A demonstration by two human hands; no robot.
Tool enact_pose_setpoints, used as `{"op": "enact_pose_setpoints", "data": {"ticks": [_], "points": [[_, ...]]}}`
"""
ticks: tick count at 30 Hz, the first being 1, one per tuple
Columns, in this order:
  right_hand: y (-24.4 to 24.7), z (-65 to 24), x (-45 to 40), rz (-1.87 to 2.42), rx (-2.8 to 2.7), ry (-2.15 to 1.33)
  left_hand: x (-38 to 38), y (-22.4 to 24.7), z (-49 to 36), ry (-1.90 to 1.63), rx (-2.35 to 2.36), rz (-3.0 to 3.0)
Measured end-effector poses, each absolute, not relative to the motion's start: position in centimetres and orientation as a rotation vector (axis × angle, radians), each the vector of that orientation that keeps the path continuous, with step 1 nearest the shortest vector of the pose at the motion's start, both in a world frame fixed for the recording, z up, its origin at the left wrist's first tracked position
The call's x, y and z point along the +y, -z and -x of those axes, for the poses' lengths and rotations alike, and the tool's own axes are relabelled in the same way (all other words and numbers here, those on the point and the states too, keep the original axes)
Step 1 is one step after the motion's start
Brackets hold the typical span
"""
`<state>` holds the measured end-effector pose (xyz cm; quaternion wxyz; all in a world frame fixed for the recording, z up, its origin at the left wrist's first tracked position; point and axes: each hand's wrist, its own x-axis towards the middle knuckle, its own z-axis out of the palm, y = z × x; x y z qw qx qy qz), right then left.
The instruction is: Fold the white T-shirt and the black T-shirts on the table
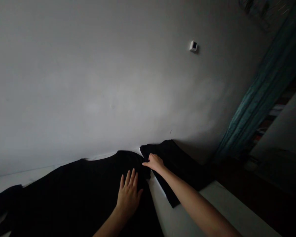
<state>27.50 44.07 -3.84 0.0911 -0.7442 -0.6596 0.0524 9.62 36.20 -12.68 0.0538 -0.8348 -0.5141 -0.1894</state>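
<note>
"What fills the lower left?"

"A spread garment point(71, 194) on a table point(219, 195), the left hand point(129, 194) on it at lower centre, the right hand point(155, 162) at its sleeve point(146, 172)."

"And around it?"

"A second garment point(179, 159) just right, wall point(101, 82) behind, curtain point(259, 98) at far right."

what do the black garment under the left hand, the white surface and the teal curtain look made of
Black garment: matte fabric, perhaps cotton; it lies flat without shine.
White surface: smooth, possibly laminate or stone; even, no visible weave.
Teal curtain: cloth, hanging in folds; fibre unclear.
</note>
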Motion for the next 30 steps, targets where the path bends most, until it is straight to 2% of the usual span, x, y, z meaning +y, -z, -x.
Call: {"op": "enact_pose_setpoints", "data": {"ticks": [5, 19, 24, 30], "points": [[4.9, -26.4, 43.1, 2.171, -1.959, -0.110, 35.6, 15.1, -10.3, 0.650, -1.612, 2.445], [4.3, -27.7, 45.9, 2.314, -1.781, -0.047, 35.3, 13.8, -10.1, 0.601, -1.604, 2.557], [3.7, -24.1, 47.3, 2.153, -1.926, 0.139, 35.3, 13.2, -10.3, 0.585, -1.622, 2.613], [4.3, -18.2, 52.0, 2.057, -2.107, 0.004, 34.4, 11.1, -10.4, 0.498, -1.739, 2.703]]}}
